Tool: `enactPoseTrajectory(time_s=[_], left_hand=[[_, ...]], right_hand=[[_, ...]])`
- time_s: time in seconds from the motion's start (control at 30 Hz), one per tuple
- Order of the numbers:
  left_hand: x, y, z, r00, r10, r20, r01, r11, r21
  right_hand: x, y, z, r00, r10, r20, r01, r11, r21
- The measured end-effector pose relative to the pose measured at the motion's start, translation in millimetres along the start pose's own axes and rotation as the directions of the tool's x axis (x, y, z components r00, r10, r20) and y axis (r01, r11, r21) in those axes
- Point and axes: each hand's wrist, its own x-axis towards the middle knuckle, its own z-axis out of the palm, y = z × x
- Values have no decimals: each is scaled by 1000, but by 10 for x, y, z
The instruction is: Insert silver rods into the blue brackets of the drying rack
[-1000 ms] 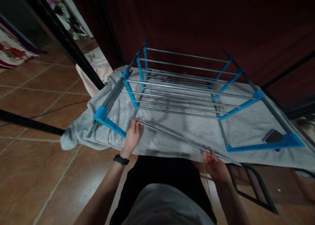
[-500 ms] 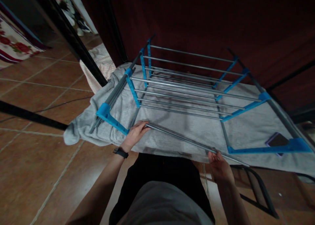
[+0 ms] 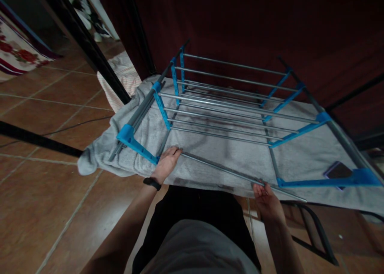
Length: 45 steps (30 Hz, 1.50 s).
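Note:
A thin grey metal rod slants down to the right across the front of the grey blanket. Its left end is in my left hand, closed round it beside the lower corner of a blue plastic bracket. Further along, my right hand pinches the rod, and its right tip sticks out past my fingers. Behind the rod lies a partly built rack, with metal bars running between blue brackets on the left and right sides. The front bracket on the right is near my right hand.
The rack rests on a grey blanket over a raised surface. A dark phone-like object lies under the right bracket. Black frame posts stand at the left, with a dark red curtain behind. A cable crosses the tiled floor.
My left hand has shifted slightly right, its wrist closer to the blanket's edge. The rod has slid a little to the right. The rack has stayed put.

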Motion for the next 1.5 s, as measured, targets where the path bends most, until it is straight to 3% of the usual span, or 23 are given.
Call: enactPoseTrajectory(time_s=[0.1, 0.33, 0.83, 1.2, 1.37, 1.5], left_hand=[[5, 11, 11, 1000, 15, 2, -15, 999, 43], [-12, 47, -13, 999, 29, 13, -31, 991, 127], [-57, 8, 21, 996, 87, 15, -88, 973, 213], [-21, -34, -11, 993, 116, -4, -111, 955, 275], [1, -77, -58, 975, 215, -52, -193, 942, 274], [53, -293, 20, 939, 331, -92, -287, 903, 319]], right_hand=[[-27, -2, 57, 997, 25, -75, -20, 998, 67], [-111, 7, 138, 999, -38, -14, 39, 996, 80], [-31, -12, 325, 996, -61, -70, 74, 974, 213], [34, 52, 337, 993, -115, 14, 109, 967, 230], [-52, 41, 417, 993, -112, 41, 96, 955, 282], [-68, -7, 495, 996, -84, 15, 73, 936, 343]])
